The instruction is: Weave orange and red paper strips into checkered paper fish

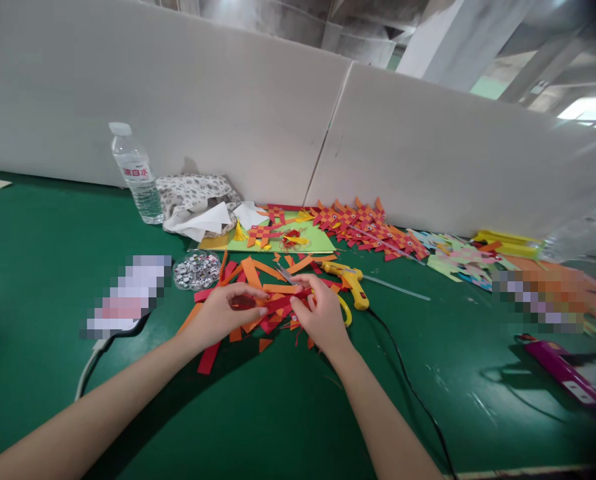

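Note:
Over a loose heap of red and orange paper strips (249, 272), my two hands come together in the middle of the table. My left hand (225, 311) is curled, thumb and forefinger tips at the left end of a red paper strip (279, 305). Its right end runs to my right hand (322, 315), which is closed with thumb and forefinger pinched on it. An orange strip (281, 289) lies just above, close to the right fingertips. Scissors with a yellow handle (347, 311) are partly hidden behind my right hand. Just beyond it lies a yellow glue gun (351, 280).
A dish of googly eyes (197, 270) sits left of the heap. Behind are woven paper fish (358, 223), a green sheet (308, 235), a patterned pouch (195, 193) and a water bottle (137, 177). The glue gun's black cord (403, 373) crosses the right side, near a purple power strip (561, 370).

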`<state>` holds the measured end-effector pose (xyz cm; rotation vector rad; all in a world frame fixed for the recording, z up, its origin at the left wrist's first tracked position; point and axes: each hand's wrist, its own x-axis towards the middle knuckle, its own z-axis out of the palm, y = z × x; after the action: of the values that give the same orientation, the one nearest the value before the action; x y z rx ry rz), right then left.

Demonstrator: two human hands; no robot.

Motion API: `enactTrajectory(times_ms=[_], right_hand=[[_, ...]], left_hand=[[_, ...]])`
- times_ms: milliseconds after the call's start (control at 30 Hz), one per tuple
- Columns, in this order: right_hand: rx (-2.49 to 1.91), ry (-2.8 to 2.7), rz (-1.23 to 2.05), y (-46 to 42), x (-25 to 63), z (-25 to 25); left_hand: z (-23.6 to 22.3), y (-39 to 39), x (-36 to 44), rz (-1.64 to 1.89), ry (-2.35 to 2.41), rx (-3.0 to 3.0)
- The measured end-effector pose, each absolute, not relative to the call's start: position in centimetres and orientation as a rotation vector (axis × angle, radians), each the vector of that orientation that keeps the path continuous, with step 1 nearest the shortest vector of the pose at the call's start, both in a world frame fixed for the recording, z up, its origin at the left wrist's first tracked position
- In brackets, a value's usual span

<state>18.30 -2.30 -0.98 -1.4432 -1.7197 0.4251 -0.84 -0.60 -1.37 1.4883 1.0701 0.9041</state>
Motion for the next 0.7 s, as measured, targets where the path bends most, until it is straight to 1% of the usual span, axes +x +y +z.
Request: enactTrajectory(times_ms=[200,300,533,700], right_hand=[[-1.458,-1.527,0.296,-2.1,18.5,-0.8],[-1.508,-1.424,0.306,-1.9,18.9,-0.8],[-1.766,-1.554,0.352,-1.6,19.5,-0.7],[-1.675,-1.618,0.349,-1.2,19.8,-1.4]], left_hand=[[-2.5,-0.1,-1.2,0.976,1.034,1.517],[-2.6,0.0,-1.4,0.978,1.04,1.543],[-2.2,-0.1,-1.3,0.978,1.104,1.537],[-2.3,0.0,-1.3,0.962,1.103,1.559]])
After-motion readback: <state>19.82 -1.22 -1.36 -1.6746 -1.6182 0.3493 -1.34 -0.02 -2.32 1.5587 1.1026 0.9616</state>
